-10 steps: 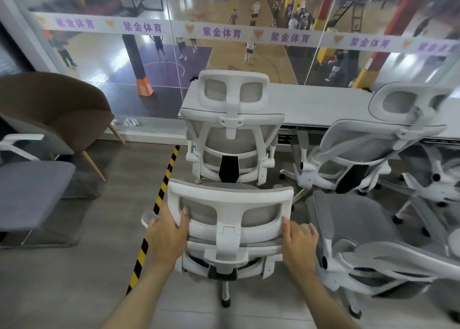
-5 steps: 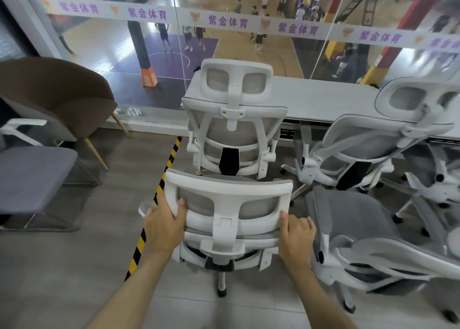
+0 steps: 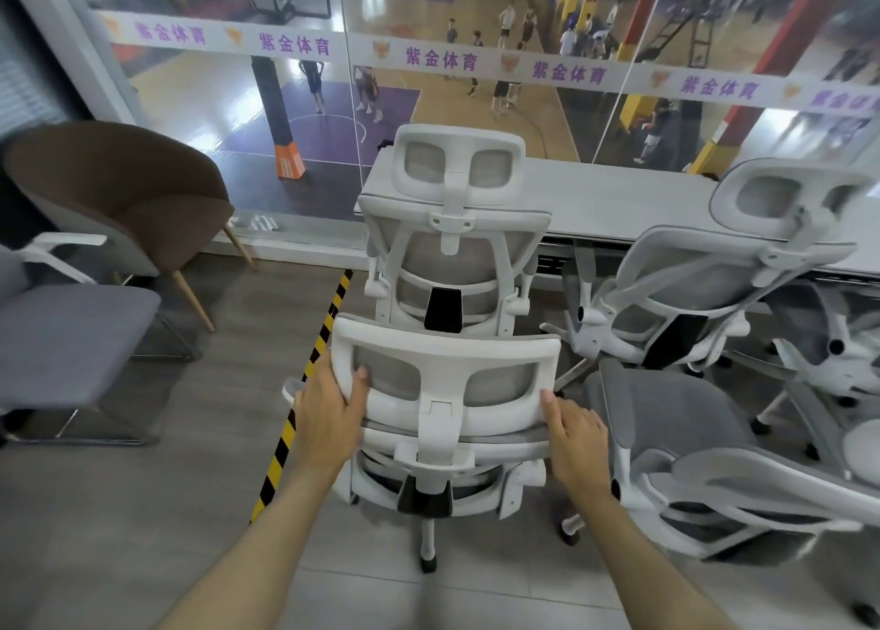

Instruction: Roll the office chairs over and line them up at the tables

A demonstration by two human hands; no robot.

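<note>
A white mesh office chair [image 3: 445,391] stands right in front of me, its back toward me. My left hand [image 3: 328,408] grips the left edge of its headrest, thumb hooked over the frame. My right hand [image 3: 574,432] holds the headrest's right edge, fingers wrapped behind it. Straight ahead a second white office chair [image 3: 452,248] is pushed up to the long white table [image 3: 609,200] by the glass wall. A third white chair [image 3: 714,272] leans at the table to the right. A grey-seated chair [image 3: 690,439] sits beside my right hand.
A brown tub armchair [image 3: 124,191] and a grey visitor chair [image 3: 66,334] stand at the left. Yellow-black tape [image 3: 305,391] runs across the floor along the held chair's left side. More white chair parts [image 3: 838,358] crowd the far right. Glass wall [image 3: 333,105] lies behind the table.
The chair I hold has rolled a little forward toward the chair at the table; both hands keep their hold on the headrest. The view has shifted slightly.
</note>
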